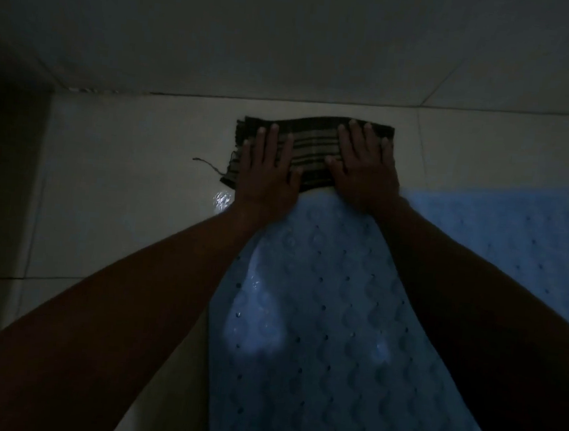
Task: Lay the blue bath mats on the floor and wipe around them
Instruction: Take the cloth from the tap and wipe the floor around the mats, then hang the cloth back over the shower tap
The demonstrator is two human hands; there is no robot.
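- Blue bath mat lies flat on the tiled floor, running from near to far; a second mat lies just to its right.
- Striped cloth is spread on the floor at the first mat's far end, placed to wipe that border.
- Left hand and right hand press it flat, fingers extended, grasping nothing.
- A wet glint suggests moisture remains nearby.

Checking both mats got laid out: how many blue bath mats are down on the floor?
2. One mat runs lengthwise under the arms; a second mat lies to its right, partly hidden by the right arm. More could lie out of view.
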